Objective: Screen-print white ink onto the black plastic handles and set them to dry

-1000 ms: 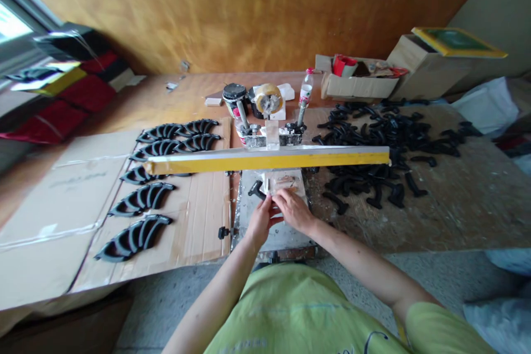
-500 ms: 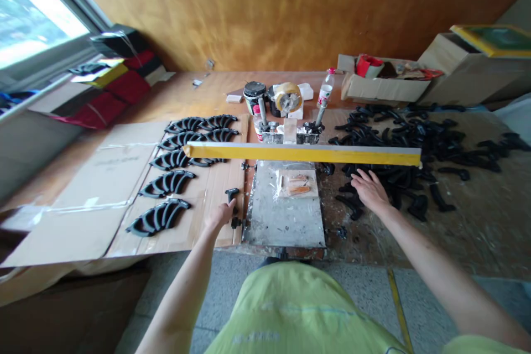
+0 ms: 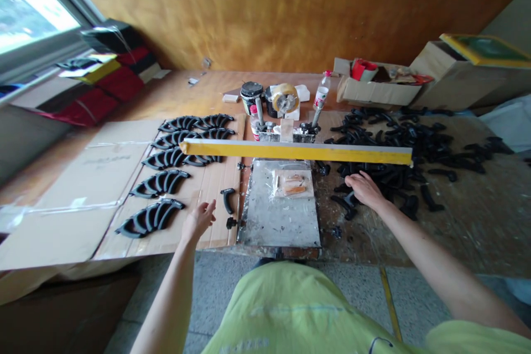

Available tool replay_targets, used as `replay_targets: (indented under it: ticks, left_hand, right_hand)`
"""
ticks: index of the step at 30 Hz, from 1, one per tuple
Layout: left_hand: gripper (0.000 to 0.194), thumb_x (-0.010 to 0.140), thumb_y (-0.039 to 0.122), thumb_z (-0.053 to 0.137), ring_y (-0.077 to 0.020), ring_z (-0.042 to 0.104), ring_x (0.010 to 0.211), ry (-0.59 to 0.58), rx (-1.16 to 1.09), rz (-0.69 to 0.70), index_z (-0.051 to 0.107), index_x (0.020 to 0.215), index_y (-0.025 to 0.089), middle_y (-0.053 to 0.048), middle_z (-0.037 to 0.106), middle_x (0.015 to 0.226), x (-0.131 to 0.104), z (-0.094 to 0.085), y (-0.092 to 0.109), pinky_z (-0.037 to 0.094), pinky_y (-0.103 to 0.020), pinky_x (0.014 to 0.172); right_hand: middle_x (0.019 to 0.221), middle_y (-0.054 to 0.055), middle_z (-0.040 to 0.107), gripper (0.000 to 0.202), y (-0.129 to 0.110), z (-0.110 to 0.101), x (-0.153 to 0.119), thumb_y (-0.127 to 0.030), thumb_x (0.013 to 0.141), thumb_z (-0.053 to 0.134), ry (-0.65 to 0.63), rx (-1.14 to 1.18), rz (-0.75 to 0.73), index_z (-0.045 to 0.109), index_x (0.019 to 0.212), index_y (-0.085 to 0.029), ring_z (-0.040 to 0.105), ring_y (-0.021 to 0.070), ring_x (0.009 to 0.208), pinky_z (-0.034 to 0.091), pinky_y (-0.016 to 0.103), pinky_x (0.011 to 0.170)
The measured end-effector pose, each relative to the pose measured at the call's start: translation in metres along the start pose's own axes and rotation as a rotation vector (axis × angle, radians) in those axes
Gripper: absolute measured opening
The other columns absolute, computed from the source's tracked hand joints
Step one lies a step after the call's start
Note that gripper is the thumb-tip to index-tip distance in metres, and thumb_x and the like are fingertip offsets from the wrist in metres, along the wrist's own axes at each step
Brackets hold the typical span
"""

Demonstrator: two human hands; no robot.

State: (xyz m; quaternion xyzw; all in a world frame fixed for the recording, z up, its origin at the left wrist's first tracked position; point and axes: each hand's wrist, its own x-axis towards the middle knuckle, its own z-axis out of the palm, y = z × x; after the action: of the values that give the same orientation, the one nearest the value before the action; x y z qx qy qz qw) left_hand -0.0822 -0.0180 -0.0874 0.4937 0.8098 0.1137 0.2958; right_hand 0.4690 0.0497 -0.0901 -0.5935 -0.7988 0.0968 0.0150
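On the cardboard, my left hand point(image 3: 199, 219) is open and empty, its fingers a little apart. Just right of it lies a single black curved handle point(image 3: 228, 200). Several rows of matching handles point(image 3: 154, 217) stand fanned out further left. My right hand point(image 3: 365, 190) is at the near edge of a loose pile of black handles point(image 3: 394, 138), fingers closed on a black curved handle point(image 3: 349, 198) that they partly cover. Between my hands is a grey metal plate point(image 3: 282, 224) carrying a small clear-wrapped block point(image 3: 293, 183).
A long yellow-sided bar point(image 3: 296, 151) spans the plate above table height. Behind it stand a black tub point(image 3: 251, 95), a tape roll point(image 3: 286, 98) and a plastic bottle point(image 3: 322, 91). An open carton point(image 3: 379, 91) sits at back right, with red and black boxes point(image 3: 124, 74) at back left.
My left hand has let go of the single handle and drawn back leftward, leaving it lying on the cardboard. My right hand's spread fingers have closed at the pile's edge.
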Motion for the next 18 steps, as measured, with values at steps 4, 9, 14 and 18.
replay_targets:
  ticks: [4, 9, 14, 18]
  left_hand:
    - [0.055, 0.081, 0.067, 0.037, -0.0195, 0.063, 0.057, 0.034, -0.175, 0.033, 0.062, 0.086, 0.019, -0.004, 0.069, 0.066, -0.003, -0.009, 0.018, 0.044, -0.027, 0.054]
    - [0.055, 0.078, 0.071, 0.041, -0.0181, 0.063, 0.057, 0.035, -0.224, 0.088, 0.062, 0.086, 0.02, -0.003, 0.068, 0.066, -0.001, -0.012, 0.026, 0.045, -0.026, 0.054]
    - [0.055, 0.076, 0.07, 0.045, -0.0169, 0.06, 0.054, -0.038, -0.269, 0.082, 0.061, 0.084, 0.018, -0.002, 0.065, 0.062, -0.005, -0.004, 0.021, 0.045, -0.026, 0.051]
    - [0.049, 0.077, 0.065, 0.049, -0.015, 0.058, 0.054, -0.019, -0.323, 0.109, 0.061, 0.082, 0.018, -0.001, 0.064, 0.061, -0.01, -0.011, 0.041, 0.044, -0.025, 0.051]
  right_hand:
    - [0.097, 0.004, 0.066, 0.046, -0.019, -0.005, 0.013, 0.002, 0.072, 0.038, 0.076, 0.006, 0.041, 0.061, 0.103, -0.023, 0.06, 0.0159, 0.087, 0.042, 0.027, 0.077]
    - [0.105, 0.007, 0.067, 0.034, -0.003, 0.012, -0.005, -0.006, 0.077, 0.046, -0.114, -0.114, -0.002, 0.069, 0.093, -0.025, 0.057, 0.0205, 0.103, 0.042, 0.032, 0.088]
    - [0.116, 0.009, 0.066, 0.032, 0.015, 0.021, -0.034, -0.012, 0.08, 0.049, -0.155, -0.173, 0.108, 0.071, 0.099, -0.027, 0.053, 0.0243, 0.115, 0.037, 0.042, 0.098]
    - [0.101, 0.01, 0.067, 0.036, -0.002, 0.008, -0.016, -0.006, 0.081, 0.045, -0.102, -0.113, 0.119, 0.064, 0.107, -0.022, 0.059, 0.0225, 0.097, 0.042, 0.035, 0.085]
